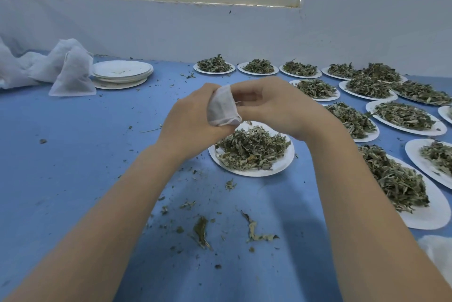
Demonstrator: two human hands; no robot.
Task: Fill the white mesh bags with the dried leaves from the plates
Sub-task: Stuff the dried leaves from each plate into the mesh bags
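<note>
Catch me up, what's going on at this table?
A person holds a small mesh bag in both hands, left hand and right hand, above a plate of leaves. More full plates sit to the right; emptied plates and spare bags lie far left.

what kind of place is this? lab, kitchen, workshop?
Likely a small herb or tea packing workspace, not a kitchen. A blue table against a bare wall holds many paper plates of dried leaves, a stack of emptied plates and a pile of white mesh bags; both hands work one mesh bag.
</note>
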